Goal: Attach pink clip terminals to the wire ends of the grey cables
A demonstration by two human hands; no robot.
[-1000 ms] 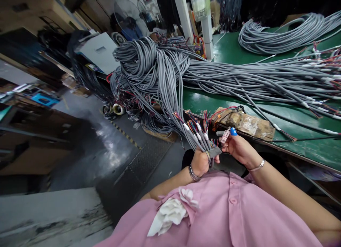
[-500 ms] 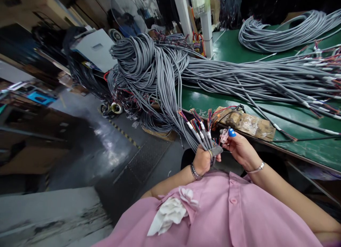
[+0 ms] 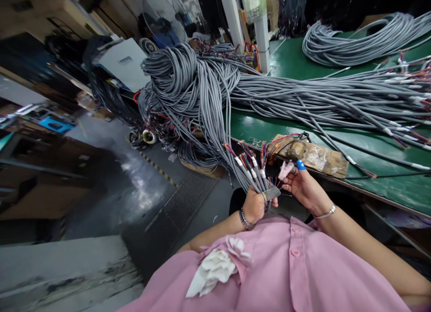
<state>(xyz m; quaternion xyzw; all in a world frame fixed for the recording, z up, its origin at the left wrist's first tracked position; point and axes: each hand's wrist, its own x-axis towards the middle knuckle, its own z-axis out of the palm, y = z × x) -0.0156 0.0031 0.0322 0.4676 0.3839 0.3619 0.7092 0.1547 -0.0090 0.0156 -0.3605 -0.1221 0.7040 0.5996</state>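
Observation:
My left hand [image 3: 255, 206] is closed round a bundle of grey multi-core cables [image 3: 257, 182], low in front of the pink shirt. White bands circle the cables near their ends, where thin coloured wires [image 3: 263, 152] fan out upward. A grey wrap [image 3: 271, 194] lies across the left fingers. Just right of the bundle is my right hand [image 3: 305, 188], its fingers bent together. It wears a blue cover on the thumb and a pale pink wrap [image 3: 286, 169] on a fingertip. Fine strands show between the two hands; what the right fingers pinch is too small to make out.
Long grey cables [image 3: 303, 94] run across the green table [image 3: 387, 186], with coils [image 3: 175, 69] piled at its left end. A wooden block [image 3: 316, 157] wrapped in tape sits at the near edge. Another cable coil [image 3: 363, 40] lies at the back right.
My right hand has shifted slightly right, and its thumb and wrapped fingertip have turned. The left hand keeps its hold on the cables and has dipped a little.

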